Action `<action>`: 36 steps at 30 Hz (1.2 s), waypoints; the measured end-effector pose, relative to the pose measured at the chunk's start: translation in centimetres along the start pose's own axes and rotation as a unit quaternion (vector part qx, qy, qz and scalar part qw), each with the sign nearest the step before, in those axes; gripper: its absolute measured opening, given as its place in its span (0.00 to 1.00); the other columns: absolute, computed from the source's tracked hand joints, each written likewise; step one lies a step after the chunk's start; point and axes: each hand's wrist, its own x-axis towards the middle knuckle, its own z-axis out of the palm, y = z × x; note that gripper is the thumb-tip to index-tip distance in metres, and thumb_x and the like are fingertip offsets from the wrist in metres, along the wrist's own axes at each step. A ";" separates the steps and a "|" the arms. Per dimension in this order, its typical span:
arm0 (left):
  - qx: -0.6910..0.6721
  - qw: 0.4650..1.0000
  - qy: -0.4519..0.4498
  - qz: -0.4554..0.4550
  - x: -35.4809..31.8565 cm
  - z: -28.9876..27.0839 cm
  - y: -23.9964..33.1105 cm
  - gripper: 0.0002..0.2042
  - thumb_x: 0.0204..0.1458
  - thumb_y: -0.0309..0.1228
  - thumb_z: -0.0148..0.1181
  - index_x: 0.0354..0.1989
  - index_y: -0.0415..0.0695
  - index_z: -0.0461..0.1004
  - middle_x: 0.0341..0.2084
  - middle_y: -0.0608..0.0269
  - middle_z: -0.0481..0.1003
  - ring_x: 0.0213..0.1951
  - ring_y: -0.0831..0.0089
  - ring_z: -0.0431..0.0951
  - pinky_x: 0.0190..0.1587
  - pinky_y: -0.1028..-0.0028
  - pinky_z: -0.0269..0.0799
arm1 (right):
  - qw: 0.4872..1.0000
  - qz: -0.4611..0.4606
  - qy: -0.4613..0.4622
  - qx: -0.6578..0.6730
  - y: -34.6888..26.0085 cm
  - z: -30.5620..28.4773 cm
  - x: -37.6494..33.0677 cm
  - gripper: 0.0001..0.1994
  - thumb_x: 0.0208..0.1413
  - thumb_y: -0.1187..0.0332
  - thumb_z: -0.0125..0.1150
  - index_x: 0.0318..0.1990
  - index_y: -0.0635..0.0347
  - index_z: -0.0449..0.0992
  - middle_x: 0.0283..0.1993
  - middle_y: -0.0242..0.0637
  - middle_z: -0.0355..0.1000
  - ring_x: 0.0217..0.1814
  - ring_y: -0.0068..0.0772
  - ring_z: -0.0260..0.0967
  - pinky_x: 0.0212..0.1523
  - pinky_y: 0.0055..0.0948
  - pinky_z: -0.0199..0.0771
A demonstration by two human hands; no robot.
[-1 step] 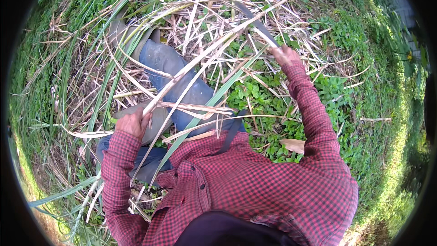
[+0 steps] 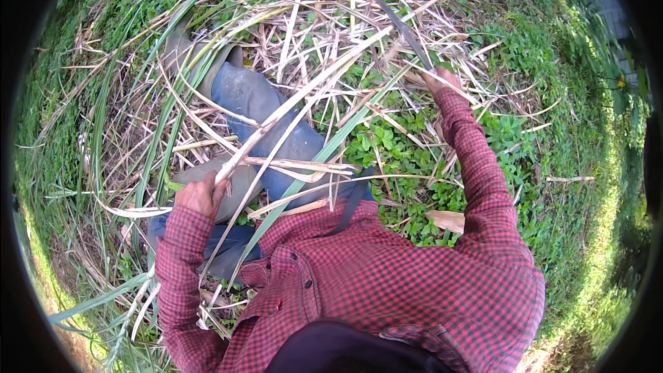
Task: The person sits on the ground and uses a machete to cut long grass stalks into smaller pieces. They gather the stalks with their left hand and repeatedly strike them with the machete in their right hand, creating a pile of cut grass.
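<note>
Here, a long pale stalk (image 2: 304, 100), dry and straw-coloured with loose leaf sheaths peeling off it, runs diagonally across the middle of the view, over a bed of dry leaf litter (image 2: 290, 34) and green ground plants (image 2: 400, 145). The left hand (image 2: 200, 195) is closed around its lower end, just above the person's jeans-clad knee (image 2: 276, 131). The right hand (image 2: 440, 79), arm stretched out in a red checked sleeve (image 2: 476, 166), is closed on the handle of a dark curved blade (image 2: 404, 27) (its edge lies close to the upper part of the stalk, though contact cannot be made out). Against the earlier frame nothing has shifted: both hands, stalk and blade sit as they did. The stalk's long axis slants from lower left to upper right, its free end pointing away from the person toward the far litter.
</note>
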 end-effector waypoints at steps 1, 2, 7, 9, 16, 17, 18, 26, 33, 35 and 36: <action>0.006 1.000 0.010 -0.006 -0.6 0.2 -0.4 0.14 0.54 0.43 0.48 0.33 0.45 0.68 0.15 0.46 0.72 0.21 0.48 0.74 0.25 0.55 0.68 | 1.000 -0.004 -0.024 0.017 0.4 -1.1 0.2 0.29 0.49 0.43 0.50 0.47 0.60 0.69 0.34 0.50 0.74 0.39 0.46 0.73 0.41 0.41 0.72; 0.009 1.000 0.019 -0.010 -1.1 0.5 -0.4 0.14 0.54 0.43 0.48 0.33 0.45 0.67 0.14 0.46 0.71 0.20 0.48 0.73 0.24 0.55 0.68 | 0.999 -0.012 -0.004 -0.041 1.2 -0.7 1.6 0.30 0.49 0.42 0.49 0.46 0.61 0.70 0.35 0.50 0.74 0.37 0.47 0.74 0.39 0.41 0.73; 0.026 0.998 0.059 -0.020 -1.4 0.5 -1.5 0.14 0.54 0.44 0.49 0.32 0.44 0.67 0.11 0.49 0.70 0.16 0.50 0.72 0.20 0.57 0.68 | 0.948 -0.293 -0.081 -0.094 -6.8 -1.3 -5.7 0.29 0.49 0.41 0.48 0.50 0.55 0.67 0.31 0.48 0.74 0.34 0.48 0.74 0.39 0.45 0.74; 0.049 0.998 0.041 -0.014 -2.9 -0.4 -4.0 0.13 0.54 0.42 0.50 0.32 0.44 0.67 0.10 0.51 0.70 0.14 0.54 0.72 0.17 0.59 0.67 | 0.968 -0.228 -0.068 -0.084 -6.1 -0.4 -4.9 0.28 0.50 0.42 0.49 0.49 0.55 0.68 0.33 0.47 0.74 0.35 0.46 0.73 0.39 0.42 0.74; 0.090 0.979 -0.014 -0.181 -16.7 0.9 -16.8 0.13 0.49 0.42 0.56 0.34 0.46 0.68 0.15 0.50 0.72 0.20 0.50 0.73 0.26 0.59 0.70 | 1.000 0.015 0.006 0.010 1.6 1.7 7.8 0.31 0.48 0.40 0.50 0.43 0.63 0.73 0.39 0.52 0.73 0.43 0.48 0.71 0.49 0.39 0.69; 0.083 0.979 -0.013 -0.186 -16.8 1.0 -16.4 0.13 0.49 0.42 0.56 0.34 0.46 0.68 0.16 0.49 0.72 0.21 0.49 0.74 0.26 0.59 0.70 | 0.997 -0.004 -0.063 -0.034 -0.9 0.6 5.9 0.31 0.48 0.38 0.49 0.45 0.58 0.73 0.37 0.49 0.74 0.42 0.44 0.72 0.45 0.40 0.72; 0.081 0.979 -0.014 -0.189 -16.8 0.7 -16.3 0.13 0.49 0.42 0.56 0.34 0.45 0.68 0.17 0.48 0.72 0.23 0.49 0.74 0.26 0.58 0.69 | 0.992 -0.035 -0.121 -0.017 -4.4 -0.8 2.5 0.32 0.49 0.38 0.47 0.49 0.57 0.70 0.36 0.46 0.74 0.40 0.41 0.72 0.41 0.40 0.75; 0.080 0.967 0.102 -0.221 -19.7 -0.5 -20.0 0.05 0.48 0.29 0.55 0.31 0.43 0.67 0.20 0.49 0.71 0.24 0.48 0.73 0.25 0.60 0.68 | 0.991 -0.054 -0.118 -0.006 -5.8 1.7 4.4 0.28 0.51 0.41 0.48 0.47 0.56 0.70 0.37 0.44 0.74 0.36 0.41 0.74 0.39 0.41 0.75; 0.138 0.972 0.099 -0.164 -22.0 0.9 -20.4 0.08 0.48 0.29 0.53 0.37 0.44 0.67 0.32 0.48 0.70 0.30 0.47 0.72 0.30 0.58 0.70 | 0.987 0.152 -0.006 0.043 4.9 1.5 18.5 0.36 0.41 0.36 0.52 0.44 0.65 0.74 0.45 0.52 0.71 0.49 0.47 0.69 0.51 0.38 0.66; 0.123 0.976 0.073 -0.162 -20.4 0.4 -19.6 0.09 0.50 0.30 0.53 0.40 0.46 0.67 0.28 0.50 0.72 0.26 0.48 0.73 0.26 0.58 0.70 | 0.990 0.120 -0.018 0.067 3.9 2.2 16.2 0.38 0.41 0.35 0.50 0.44 0.66 0.74 0.46 0.54 0.71 0.50 0.48 0.69 0.51 0.38 0.66; 0.107 0.978 0.067 -0.167 -19.4 0.6 -19.3 0.10 0.51 0.31 0.53 0.42 0.46 0.68 0.25 0.51 0.73 0.24 0.48 0.73 0.24 0.59 0.70 | 0.992 0.086 -0.038 0.087 3.4 2.4 14.0 0.40 0.41 0.34 0.49 0.45 0.66 0.73 0.46 0.54 0.70 0.50 0.49 0.69 0.52 0.38 0.65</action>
